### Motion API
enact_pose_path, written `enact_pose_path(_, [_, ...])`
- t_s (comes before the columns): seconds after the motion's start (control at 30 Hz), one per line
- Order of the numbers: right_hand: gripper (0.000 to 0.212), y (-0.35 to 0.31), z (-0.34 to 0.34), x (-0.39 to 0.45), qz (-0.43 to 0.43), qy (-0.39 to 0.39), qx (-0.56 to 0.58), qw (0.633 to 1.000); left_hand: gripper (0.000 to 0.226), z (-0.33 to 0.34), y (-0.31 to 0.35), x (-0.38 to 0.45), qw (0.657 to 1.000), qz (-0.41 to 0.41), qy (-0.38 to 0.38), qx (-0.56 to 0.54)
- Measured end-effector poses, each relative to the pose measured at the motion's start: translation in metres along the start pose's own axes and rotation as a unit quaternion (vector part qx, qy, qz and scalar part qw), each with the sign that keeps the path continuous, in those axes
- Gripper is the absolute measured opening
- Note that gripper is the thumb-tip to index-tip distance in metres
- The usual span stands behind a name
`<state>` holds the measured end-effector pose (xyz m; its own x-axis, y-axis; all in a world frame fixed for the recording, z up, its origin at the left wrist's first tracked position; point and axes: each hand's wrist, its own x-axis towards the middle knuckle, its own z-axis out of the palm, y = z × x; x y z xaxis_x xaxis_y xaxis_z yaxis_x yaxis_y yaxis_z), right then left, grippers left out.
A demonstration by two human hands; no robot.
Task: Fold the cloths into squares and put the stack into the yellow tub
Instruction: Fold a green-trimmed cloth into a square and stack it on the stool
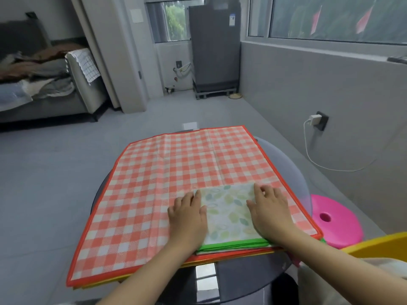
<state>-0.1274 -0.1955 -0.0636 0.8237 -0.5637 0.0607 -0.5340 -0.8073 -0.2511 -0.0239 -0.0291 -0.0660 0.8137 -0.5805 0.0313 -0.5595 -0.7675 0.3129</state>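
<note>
A folded square cloth with a pale leaf print and a green hem lies near the front edge of a large red-checked cloth spread flat over a round dark table. My left hand lies flat on the folded cloth's left edge, fingers straight. My right hand presses flat on its right side. Under the checked cloth, edges of other cloths in yellow and orange peek out at the front. A corner of the yellow tub shows at the lower right.
A pink round stool stands on the floor right of the table, behind the tub. The glass table rim juts out past the cloth on the right. A charger cable hangs from the wall socket. A sofa stands far left.
</note>
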Motion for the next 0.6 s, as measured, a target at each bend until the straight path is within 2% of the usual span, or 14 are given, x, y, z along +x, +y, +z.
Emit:
enact_pose_path(0.07, [0.047, -0.002, -0.005, 0.001, 0.027, 0.026, 0.081, 0.996, 0.045, -0.001, 0.0, 0.0, 0.992, -0.027, 0.021, -0.122])
enact_pose_path(0.17, [0.032, -0.001, -0.021, 0.008, 0.123, 0.006, 0.229, 0.966, 0.015, -0.013, 0.003, 0.004, 0.942, -0.114, 0.036, -0.314])
enact_pose_path(0.3, [0.033, 0.013, -0.033, 0.031, 0.238, -0.054, 0.315, 0.917, 0.044, -0.029, 0.003, 0.027, 0.875, -0.259, -0.015, -0.409])
enact_pose_path(0.33, [0.033, 0.015, -0.035, 0.034, 0.253, -0.069, 0.312, 0.913, 0.042, -0.033, 0.004, 0.031, 0.853, -0.279, -0.03, -0.439])
enact_pose_path(0.4, [0.034, 0.017, -0.038, 0.038, 0.281, -0.098, 0.305, 0.905, 0.028, -0.043, 0.009, 0.033, 0.829, -0.301, -0.063, -0.467])
enact_pose_path(0.47, [0.03, 0.024, -0.042, 0.038, 0.304, -0.098, 0.397, 0.86, 0.018, -0.048, 0.015, 0.033, 0.82, -0.292, -0.073, -0.487])
enact_pose_path(0.5, [0.025, 0.029, -0.045, 0.036, 0.319, -0.088, 0.449, 0.83, 0.02, -0.05, 0.019, 0.033, 0.813, -0.286, -0.072, -0.502])
enact_pose_path(0.6, [0.012, 0.038, -0.062, 0.027, 0.313, -0.066, 0.547, 0.773, 0.022, -0.061, 0.039, 0.036, 0.777, -0.271, -0.057, -0.565])
